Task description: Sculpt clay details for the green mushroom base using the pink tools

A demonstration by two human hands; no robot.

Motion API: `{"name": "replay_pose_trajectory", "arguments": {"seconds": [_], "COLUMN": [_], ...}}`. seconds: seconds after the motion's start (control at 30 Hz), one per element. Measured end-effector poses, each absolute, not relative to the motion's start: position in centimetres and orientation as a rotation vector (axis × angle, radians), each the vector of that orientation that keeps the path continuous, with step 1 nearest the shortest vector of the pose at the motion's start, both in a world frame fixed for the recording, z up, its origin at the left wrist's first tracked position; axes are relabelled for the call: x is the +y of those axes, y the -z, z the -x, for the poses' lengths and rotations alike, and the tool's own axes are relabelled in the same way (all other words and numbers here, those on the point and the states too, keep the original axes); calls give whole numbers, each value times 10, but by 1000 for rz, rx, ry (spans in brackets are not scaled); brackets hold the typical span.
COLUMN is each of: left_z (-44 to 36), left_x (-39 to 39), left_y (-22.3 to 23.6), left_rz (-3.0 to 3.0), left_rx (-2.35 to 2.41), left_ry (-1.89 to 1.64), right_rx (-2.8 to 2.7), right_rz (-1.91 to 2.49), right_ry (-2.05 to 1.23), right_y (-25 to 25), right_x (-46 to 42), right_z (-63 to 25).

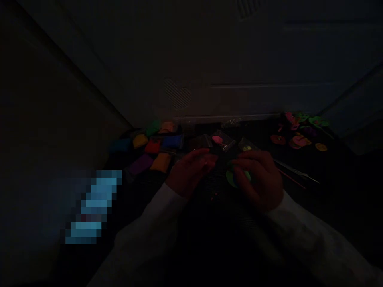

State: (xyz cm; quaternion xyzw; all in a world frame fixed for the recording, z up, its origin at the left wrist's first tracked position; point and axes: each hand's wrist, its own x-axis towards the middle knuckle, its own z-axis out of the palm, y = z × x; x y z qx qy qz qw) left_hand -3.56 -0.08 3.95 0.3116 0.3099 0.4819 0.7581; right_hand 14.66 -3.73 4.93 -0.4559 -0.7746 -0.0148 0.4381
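Observation:
The scene is very dark. My right hand (259, 179) is curled with its fingers closed on a flat green piece (231, 178) that looks like soft clay. My left hand (188, 170) is beside it, fingers bent and reaching toward the same spot; whether it holds anything is hidden in the dark. Both wrists wear white sleeves. Just beyond the hands lie small clear packets, one with a pink lump (218, 139) and one with a yellow-green bit (247, 148).
Several coloured clay blocks (152, 149) in orange, blue, purple, yellow and green lie at the back left. Small finished clay shapes (299, 133) sit at the back right. A thin tool (296, 172) lies right of my right hand. A blurred blue patch glows at lower left.

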Motion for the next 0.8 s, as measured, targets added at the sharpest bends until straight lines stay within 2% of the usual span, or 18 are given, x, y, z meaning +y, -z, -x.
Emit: {"name": "replay_pose_trajectory", "arguments": {"seconds": [0.8], "left_z": [36], "left_x": [-1], "left_y": [-40], "left_rz": [-568], "left_rx": [708], "left_ry": [-1082], "right_rx": [-1926], "right_rz": [1128], "right_ry": [49], "right_y": [-49], "right_x": [-38], "right_z": [-145]}}
